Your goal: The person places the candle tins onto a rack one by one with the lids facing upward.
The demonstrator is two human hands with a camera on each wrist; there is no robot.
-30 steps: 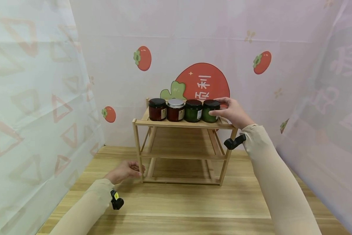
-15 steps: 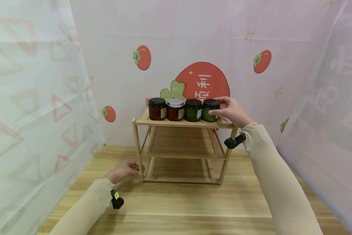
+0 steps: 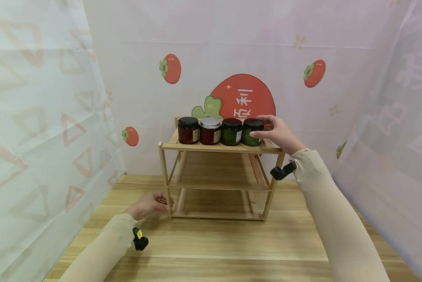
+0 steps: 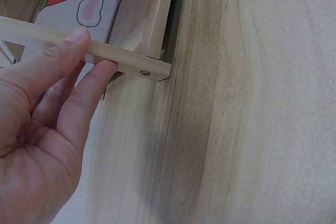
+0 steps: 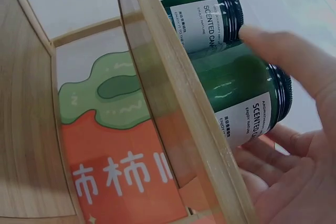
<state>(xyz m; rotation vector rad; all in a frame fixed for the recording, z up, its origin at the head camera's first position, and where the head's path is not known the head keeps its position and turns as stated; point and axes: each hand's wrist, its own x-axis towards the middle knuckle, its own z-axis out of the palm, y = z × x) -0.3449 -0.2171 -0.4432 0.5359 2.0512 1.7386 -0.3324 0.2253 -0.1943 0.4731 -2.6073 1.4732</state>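
My right hand (image 3: 281, 136) grips the rightmost green scented candle jar (image 3: 249, 137), thumb in front and fingers round the far side. That jar stands upright on the top shelf of a wooden rack (image 3: 218, 148). Beside it, in a row, are another green candle jar (image 3: 230, 137), a dark red jar with a silver lid (image 3: 208, 137) and a dark red jar with a black lid (image 3: 186, 135). In the right wrist view, white labels show on the green jars. Low at the rack's front left leg (image 4: 128, 59), my left hand (image 4: 44, 150) pinches the wood between thumb and fingers.
The rack stands on a wood-grain table (image 3: 211, 243), with open lower tiers under the jars. Behind it hangs a white backdrop (image 3: 133, 78) printed with red persimmons. A patterned side sheet (image 3: 38, 137) closes the left, and another sheet (image 3: 383, 137) the right.
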